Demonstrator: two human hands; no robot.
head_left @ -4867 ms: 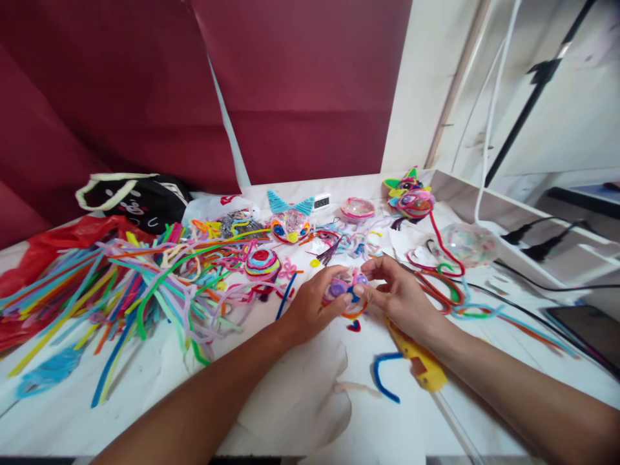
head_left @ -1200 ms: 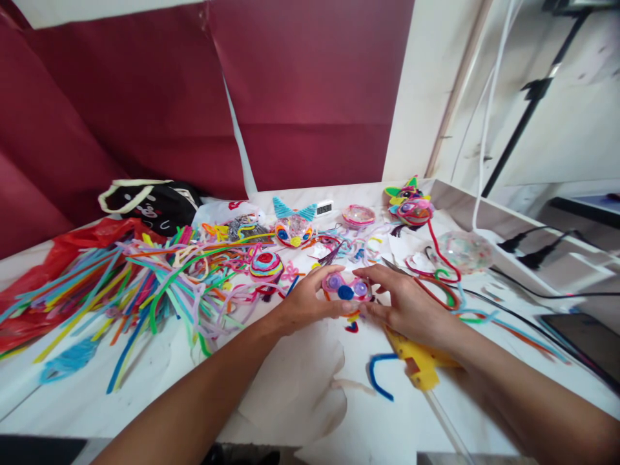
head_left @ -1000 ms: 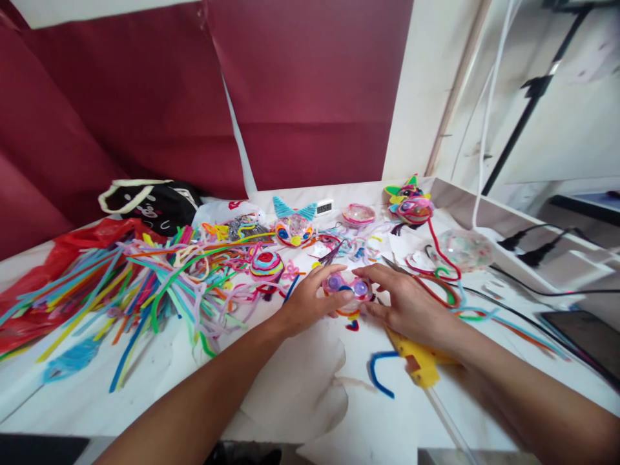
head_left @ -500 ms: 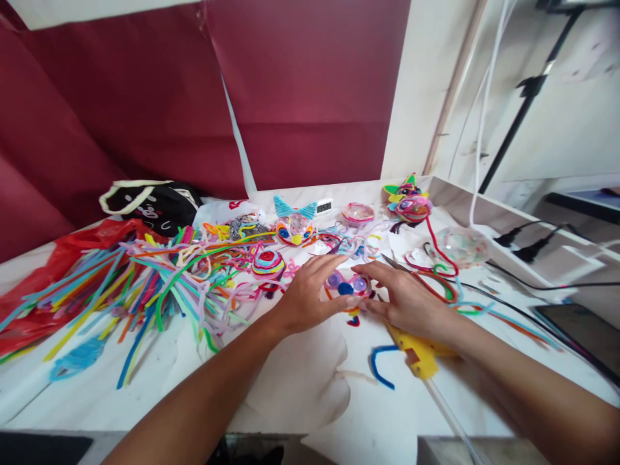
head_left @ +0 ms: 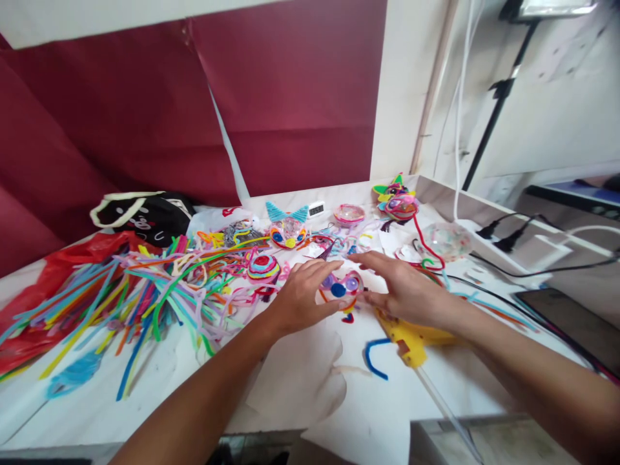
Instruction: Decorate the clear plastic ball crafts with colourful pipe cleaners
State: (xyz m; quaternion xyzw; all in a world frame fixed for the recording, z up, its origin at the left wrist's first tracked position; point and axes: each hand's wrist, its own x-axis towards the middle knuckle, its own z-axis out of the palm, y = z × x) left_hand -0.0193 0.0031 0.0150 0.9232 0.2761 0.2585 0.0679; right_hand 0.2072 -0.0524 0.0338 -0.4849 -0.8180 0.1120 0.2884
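Observation:
Between my hands sits a small craft face [head_left: 338,290] with two purple eyes, a dark blue round nose and a pink-red rim. A small heart-shaped piece [head_left: 348,318] shows just below it. My left hand [head_left: 306,294] curves around the face's left edge, thumb at the front and fingers over the top. My right hand [head_left: 400,287] is at its right side, thumb and index finger spread apart, with nothing seen between them. Under the right forearm lies a yellow glue gun [head_left: 411,339] with a clear glue stick. A bent blue pipe cleaner [head_left: 372,361] rests before it.
Many coloured pipe cleaners [head_left: 145,290] spread across the left on a red plastic bag [head_left: 72,258]. Finished craft faces [head_left: 289,232] and a clear bowl-like piece [head_left: 349,214] stand behind. Power cables [head_left: 513,274] and a dark phone-like device [head_left: 571,323] lie right.
My right hand has eased slightly away from the face's right edge, its fingers wider apart. The left hand stays at the face. The whole view has shifted a little.

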